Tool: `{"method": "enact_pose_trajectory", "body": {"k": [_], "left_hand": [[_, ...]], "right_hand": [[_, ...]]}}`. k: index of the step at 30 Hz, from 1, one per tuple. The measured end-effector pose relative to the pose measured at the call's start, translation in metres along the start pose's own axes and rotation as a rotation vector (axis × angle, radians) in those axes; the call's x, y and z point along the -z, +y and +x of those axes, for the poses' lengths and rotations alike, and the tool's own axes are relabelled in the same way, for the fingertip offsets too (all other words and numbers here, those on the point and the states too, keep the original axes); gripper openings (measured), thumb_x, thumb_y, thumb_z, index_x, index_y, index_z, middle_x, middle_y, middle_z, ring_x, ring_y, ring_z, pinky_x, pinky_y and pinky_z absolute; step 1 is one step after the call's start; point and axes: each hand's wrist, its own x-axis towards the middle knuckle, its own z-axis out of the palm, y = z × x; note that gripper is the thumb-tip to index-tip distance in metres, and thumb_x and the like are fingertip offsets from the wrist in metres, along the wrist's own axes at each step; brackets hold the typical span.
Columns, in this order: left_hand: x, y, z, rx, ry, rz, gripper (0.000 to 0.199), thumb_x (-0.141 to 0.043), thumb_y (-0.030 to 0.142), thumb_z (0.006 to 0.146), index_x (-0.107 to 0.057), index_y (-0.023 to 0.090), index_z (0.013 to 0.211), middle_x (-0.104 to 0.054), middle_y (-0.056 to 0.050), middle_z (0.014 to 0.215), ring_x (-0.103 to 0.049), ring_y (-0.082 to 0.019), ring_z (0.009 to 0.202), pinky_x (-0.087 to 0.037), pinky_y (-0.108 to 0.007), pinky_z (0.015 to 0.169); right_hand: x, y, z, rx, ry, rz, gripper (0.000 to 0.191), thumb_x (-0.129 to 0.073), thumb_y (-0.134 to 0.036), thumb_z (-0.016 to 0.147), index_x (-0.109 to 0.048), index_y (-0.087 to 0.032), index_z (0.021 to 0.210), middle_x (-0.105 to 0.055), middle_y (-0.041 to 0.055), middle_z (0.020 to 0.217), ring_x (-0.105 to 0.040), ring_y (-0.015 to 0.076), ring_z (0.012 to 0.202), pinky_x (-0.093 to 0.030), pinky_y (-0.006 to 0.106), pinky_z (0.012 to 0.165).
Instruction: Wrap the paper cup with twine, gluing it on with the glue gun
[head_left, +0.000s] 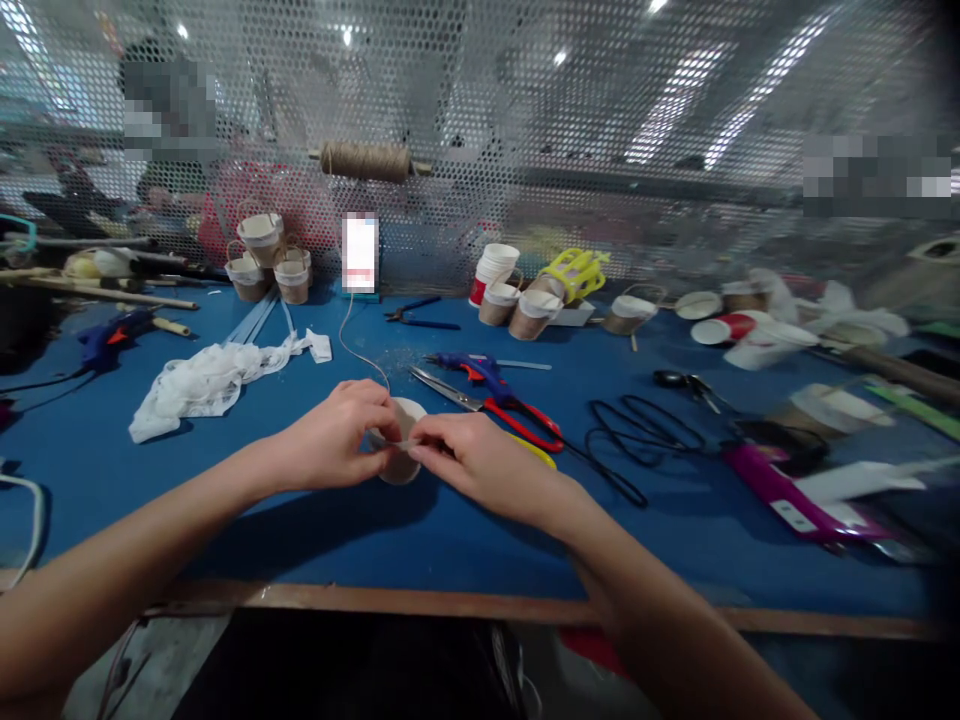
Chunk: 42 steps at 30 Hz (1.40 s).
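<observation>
A small pale cup (401, 472) is between my hands near the front of the blue table. My left hand (349, 435) is closed at the cup's left side, its fingers curled at the rim. My right hand (476, 460) pinches at the near right of the rim, thumb against forefinger. A thin pale strip seems to run between the fingertips, too small to make out. Just beyond my right hand lie scissors (517, 417) with red and yellow handles and a blue glue gun (480, 372). A thin cord (360, 350) runs from the phone toward the cup.
Twine-handled small buckets (259, 240) stand back left, others (536, 313) back centre. White lace (202, 385) and pliers (424, 322) lie beyond my hands. Right are a black cable (637, 430) and a purple tool (795, 495). A twine spool (365, 162) hangs on the perforated metal screen (465, 60).
</observation>
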Motion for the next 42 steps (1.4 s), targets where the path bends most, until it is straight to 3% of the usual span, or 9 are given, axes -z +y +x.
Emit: {"method": "enact_pose_trajectory", "body": {"k": [6, 9, 12, 18, 22, 24, 28, 36, 42], "left_hand": [[-0.002, -0.001, -0.001, -0.019, -0.011, 0.008, 0.006, -0.053, 0.013, 0.075, -0.058, 0.013, 0.073, -0.061, -0.007, 0.086, -0.054, -0.02, 0.087, -0.039, -0.037, 0.081], [-0.004, -0.008, -0.001, -0.007, 0.033, -0.05, 0.01, -0.05, 0.019, 0.079, -0.056, 0.013, 0.072, -0.06, -0.008, 0.085, -0.054, -0.02, 0.084, -0.041, -0.036, 0.078], [-0.004, -0.014, -0.002, 0.068, 0.044, -0.228, 0.013, -0.05, 0.024, 0.079, -0.055, 0.013, 0.076, -0.06, -0.008, 0.086, -0.054, -0.018, 0.082, -0.043, -0.033, 0.076], [-0.004, -0.014, -0.003, 0.277, -0.075, -0.792, 0.012, -0.054, 0.025, 0.074, -0.056, 0.013, 0.073, -0.057, -0.001, 0.072, -0.053, -0.013, 0.068, -0.042, -0.027, 0.068], [-0.014, -0.014, -0.006, 0.39, -0.036, -0.938, 0.011, -0.057, 0.023, 0.071, -0.055, 0.013, 0.067, -0.054, 0.002, 0.063, -0.049, -0.01, 0.062, -0.038, -0.024, 0.064], [-0.021, -0.017, -0.009, 0.444, 0.04, -0.934, 0.013, -0.057, 0.025, 0.072, -0.056, 0.013, 0.067, -0.054, 0.001, 0.063, -0.048, -0.01, 0.062, -0.037, -0.024, 0.063], [-0.028, -0.026, -0.015, 0.47, 0.22, -0.871, 0.017, -0.056, 0.031, 0.074, -0.054, 0.014, 0.069, -0.055, 0.001, 0.066, -0.049, -0.011, 0.063, -0.038, -0.024, 0.065], [-0.024, -0.038, -0.017, 0.419, 0.24, -0.57, 0.022, -0.051, 0.035, 0.078, -0.054, 0.014, 0.072, -0.056, -0.001, 0.072, -0.051, -0.013, 0.069, -0.039, -0.025, 0.069], [-0.024, -0.035, -0.018, 0.379, 0.22, -0.512, 0.021, -0.048, 0.034, 0.08, -0.054, 0.015, 0.074, -0.059, -0.003, 0.078, -0.052, -0.015, 0.075, -0.039, -0.027, 0.073]], "right_hand": [[0.002, -0.002, 0.003, 0.038, -0.002, -0.043, 0.014, -0.046, -0.016, 0.084, -0.059, -0.013, 0.078, -0.063, 0.0044, 0.077, -0.055, 0.0126, 0.068, -0.04, 0.025, 0.063], [0.009, -0.002, 0.004, 0.05, 0.079, -0.012, 0.016, -0.048, -0.018, 0.084, -0.06, -0.014, 0.094, -0.063, 0.0031, 0.076, -0.055, 0.0118, 0.065, -0.041, 0.024, 0.061], [0.017, 0.001, 0.006, 0.057, 0.2, -0.023, 0.022, -0.049, -0.016, 0.082, -0.058, -0.013, 0.102, -0.065, 0.0053, 0.083, -0.057, 0.0129, 0.07, -0.044, 0.026, 0.065], [0.014, 0.015, 0.021, 0.139, 0.41, 0.084, 0.025, -0.042, -0.014, 0.083, -0.057, -0.015, 0.103, -0.059, 0.0083, 0.111, -0.055, 0.0141, 0.101, -0.044, 0.029, 0.084], [0.014, 0.036, 0.027, -0.178, 0.405, -0.075, 0.03, -0.042, -0.015, 0.084, -0.054, -0.016, 0.112, -0.056, 0.0082, 0.117, -0.057, 0.0137, 0.097, -0.045, 0.027, 0.083], [0.02, 0.053, 0.025, -0.382, 0.407, -0.199, 0.028, -0.045, -0.016, 0.083, -0.057, -0.011, 0.108, -0.06, 0.0129, 0.108, -0.059, 0.0196, 0.093, -0.045, 0.032, 0.082], [0.029, 0.087, 0.015, -0.6, 0.321, -0.305, 0.016, -0.053, -0.018, 0.078, -0.063, -0.009, 0.088, -0.065, 0.017, 0.088, -0.06, 0.0285, 0.088, -0.044, 0.038, 0.077], [0.014, 0.107, 0.022, -0.782, 0.229, -0.301, 0.027, -0.051, -0.031, 0.085, -0.054, -0.015, 0.106, -0.057, 0.0065, 0.106, -0.057, 0.0174, 0.091, -0.047, 0.039, 0.078], [0.018, 0.111, 0.025, -0.776, 0.376, -0.172, 0.023, -0.052, -0.023, 0.083, -0.056, -0.01, 0.102, -0.059, 0.0139, 0.102, -0.057, 0.0232, 0.094, -0.044, 0.042, 0.082]]}}
